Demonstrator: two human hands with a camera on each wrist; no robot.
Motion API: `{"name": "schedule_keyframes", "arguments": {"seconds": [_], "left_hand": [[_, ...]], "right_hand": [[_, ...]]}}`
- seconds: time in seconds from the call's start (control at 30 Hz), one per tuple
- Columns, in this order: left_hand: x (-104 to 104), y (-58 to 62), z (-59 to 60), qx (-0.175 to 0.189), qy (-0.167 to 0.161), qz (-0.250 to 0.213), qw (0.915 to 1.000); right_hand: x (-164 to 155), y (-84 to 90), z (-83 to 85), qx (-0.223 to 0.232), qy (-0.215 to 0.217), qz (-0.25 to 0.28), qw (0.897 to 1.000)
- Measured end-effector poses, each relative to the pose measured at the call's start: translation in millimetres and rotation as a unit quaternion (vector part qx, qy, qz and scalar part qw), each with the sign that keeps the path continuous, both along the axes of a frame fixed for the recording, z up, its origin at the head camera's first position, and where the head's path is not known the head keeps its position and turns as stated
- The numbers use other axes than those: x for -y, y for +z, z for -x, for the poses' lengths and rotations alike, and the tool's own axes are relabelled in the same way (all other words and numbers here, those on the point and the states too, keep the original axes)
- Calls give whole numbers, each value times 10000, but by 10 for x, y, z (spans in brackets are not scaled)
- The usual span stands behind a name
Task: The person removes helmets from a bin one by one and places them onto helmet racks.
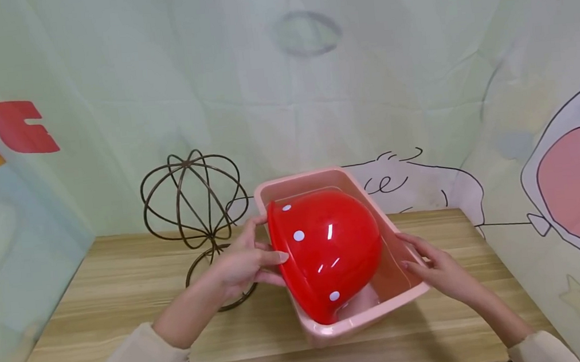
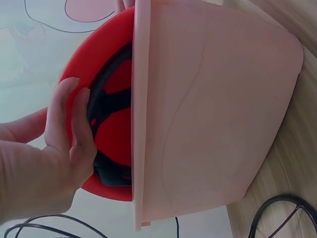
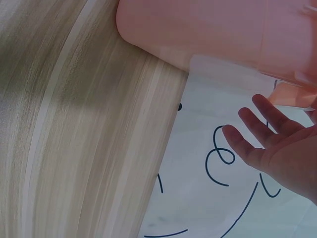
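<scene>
A shiny red helmet (image 1: 335, 252) with white dots lies tilted on its side in a pink plastic bin (image 1: 379, 314). Black straps and padding line its inside, as the left wrist view shows. My left hand (image 1: 245, 259) grips the helmet's brim at the left, thumb on the outer shell and fingers at the inner edge (image 2: 67, 144). At the bin's right rim is my right hand (image 1: 440, 271), its thumb over the edge, holding the rim. In the right wrist view several of its fingers (image 3: 280, 116) extend outside the bin wall.
Left of the bin, a dark wire stand (image 1: 212, 236) with a round cage top and ring base stands on the wooden table (image 1: 124, 299). A printed cloth backdrop (image 1: 241, 93) rises behind the table and along both sides.
</scene>
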State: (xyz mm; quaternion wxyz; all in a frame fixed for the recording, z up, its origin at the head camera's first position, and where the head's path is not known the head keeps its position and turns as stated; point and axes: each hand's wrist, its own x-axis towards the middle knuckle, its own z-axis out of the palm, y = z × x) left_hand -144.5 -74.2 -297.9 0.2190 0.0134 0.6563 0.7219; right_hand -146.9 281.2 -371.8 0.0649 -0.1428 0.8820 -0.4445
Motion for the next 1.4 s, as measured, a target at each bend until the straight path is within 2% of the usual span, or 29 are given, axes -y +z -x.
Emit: {"name": "schedule_keyframes", "arguments": {"seconds": [0.23, 0.63, 1.13, 1.4], "left_hand": [[-4, -40, -13, -114, 147, -41, 9998], [46, -184, -44, 87, 465, -401, 9981], [45, -197, -86, -40, 569, -510, 9971], [93, -160, -127, -290, 609, -689, 9953]], "right_hand": [[9, -12, -3, 57, 1, 8, 10000], [9, -5, 2, 49, 1, -3, 10000], [8, -8, -5, 70, -9, -17, 10000], [-11, -31, 15, -109, 25, -48, 9999]]}}
